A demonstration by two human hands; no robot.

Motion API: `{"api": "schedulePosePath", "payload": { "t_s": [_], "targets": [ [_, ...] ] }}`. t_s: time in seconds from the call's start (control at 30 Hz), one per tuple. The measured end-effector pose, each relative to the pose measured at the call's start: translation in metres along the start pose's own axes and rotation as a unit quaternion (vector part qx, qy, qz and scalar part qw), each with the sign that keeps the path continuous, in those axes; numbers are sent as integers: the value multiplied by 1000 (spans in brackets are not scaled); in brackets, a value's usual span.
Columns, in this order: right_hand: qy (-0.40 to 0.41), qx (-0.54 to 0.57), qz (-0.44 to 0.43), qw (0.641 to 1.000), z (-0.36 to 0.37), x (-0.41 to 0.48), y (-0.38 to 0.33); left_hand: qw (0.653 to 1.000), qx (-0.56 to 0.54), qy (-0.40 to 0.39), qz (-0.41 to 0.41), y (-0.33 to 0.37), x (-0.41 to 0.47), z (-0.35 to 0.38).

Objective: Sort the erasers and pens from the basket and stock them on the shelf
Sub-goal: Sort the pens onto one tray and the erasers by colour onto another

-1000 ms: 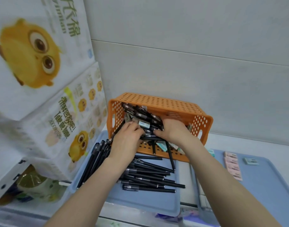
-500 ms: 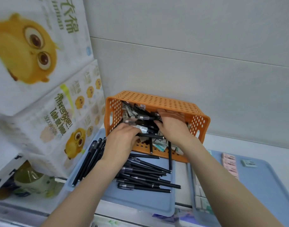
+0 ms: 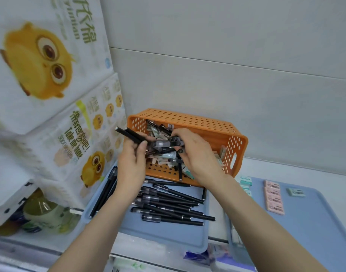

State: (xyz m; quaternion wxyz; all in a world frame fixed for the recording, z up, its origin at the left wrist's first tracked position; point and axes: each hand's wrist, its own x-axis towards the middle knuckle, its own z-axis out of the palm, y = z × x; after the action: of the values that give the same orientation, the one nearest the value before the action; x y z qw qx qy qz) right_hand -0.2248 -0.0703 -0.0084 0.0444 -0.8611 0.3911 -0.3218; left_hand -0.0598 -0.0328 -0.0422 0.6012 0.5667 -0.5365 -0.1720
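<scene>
On the white shelf, as I watched through the head camera, the orange basket lay tipped on its side against the wall, its open mouth facing the person. Inside it, wrapped erasers were heaped on the lower wall with loose black pens among them, one pen poking out over the front rim. In front of the basket sat the left blue tray, where I counted a loose pile of black pens across the middle and a neater row of pens along its left edge. The right blue tray carried a column of pink erasers and one green eraser just beside them; teal erasers lay near that tray's back left corner, by the basket. Both forearms reached forward over the left tray. The left hand was raised at the basket's mouth, its fingers wrapped round a bundle of black pens whose ends stuck out up and to the left. The right hand, palm down inside the mouth, had its fingers curled over the capped ends of the same bundle. Stacked tissue packs printed with a yellow owl stood to the left
</scene>
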Motion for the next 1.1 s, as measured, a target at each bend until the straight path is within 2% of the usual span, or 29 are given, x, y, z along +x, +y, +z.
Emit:
{"api": "schedulePosePath", "payload": {
  "t_s": [0.07,0.17,0.33,0.5,0.67,1.0,1.1],
  "targets": [
    [44,8,-3,999,-2,1,-4,999,-39,12,-12,8,3,-1],
    [53,29,15,998,-10,1,-7,998,-59,-19,-5,15,4,1],
    [43,109,92,989,-22,-11,-6,990,84,-111,23,4,-5,4],
    [99,262,168,945,-36,-33,1,985,108,-135,1,2,-22,2],
    [100,318,225,916,-21,-70,1,988,77,-130,-13,6,-33,3],
    [104,308,262,909,3,-93,2,990,53,-133,5,6,-60,4],
    [107,292,242,919,0,-83,4,973,126,-178,82,4,-65,-3]
  ]
}}
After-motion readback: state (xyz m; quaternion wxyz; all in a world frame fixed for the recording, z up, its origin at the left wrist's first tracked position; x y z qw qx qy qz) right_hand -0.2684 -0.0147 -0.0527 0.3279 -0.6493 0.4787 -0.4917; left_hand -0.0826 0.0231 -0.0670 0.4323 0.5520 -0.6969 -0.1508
